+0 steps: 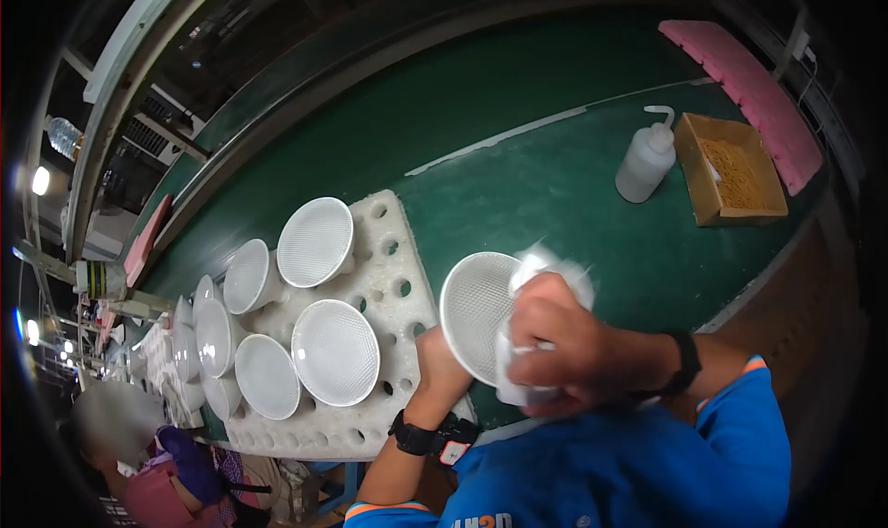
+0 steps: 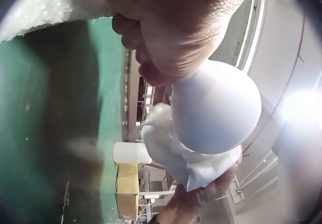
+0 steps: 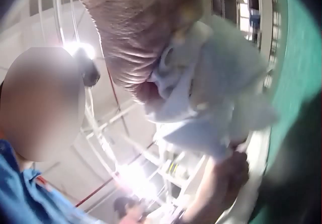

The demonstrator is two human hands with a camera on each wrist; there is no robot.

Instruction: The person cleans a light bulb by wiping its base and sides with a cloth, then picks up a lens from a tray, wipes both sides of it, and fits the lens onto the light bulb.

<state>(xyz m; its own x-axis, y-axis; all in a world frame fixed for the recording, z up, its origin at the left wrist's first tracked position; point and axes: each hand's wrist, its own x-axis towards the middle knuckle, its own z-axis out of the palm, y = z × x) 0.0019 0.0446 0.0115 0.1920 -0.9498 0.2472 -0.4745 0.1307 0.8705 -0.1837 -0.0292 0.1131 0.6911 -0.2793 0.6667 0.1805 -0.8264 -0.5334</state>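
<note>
A white reflector bulb (image 1: 472,310) with a textured round face is held off the foam tray, its face turned up toward the head camera. My left hand (image 2: 176,30) grips it at its narrow end, fingers curled; in the head view the bulb hides most of those fingers. Over the right part of the face my right hand (image 1: 560,338) bunches a white cloth (image 1: 513,361) and presses it on the rim. From the left wrist, the bulb's smooth white back (image 2: 216,108) shows, with cloth wrapped around its far edge.
Several similar bulbs (image 1: 335,352) stand in a white foam tray (image 1: 370,435) with round holes, at left. On the green table (image 1: 546,186) are a squeeze bottle (image 1: 646,164), a cardboard box (image 1: 731,215) of small tan pieces and a pink foam strip (image 1: 749,93). Another person (image 1: 176,482) sits lower left.
</note>
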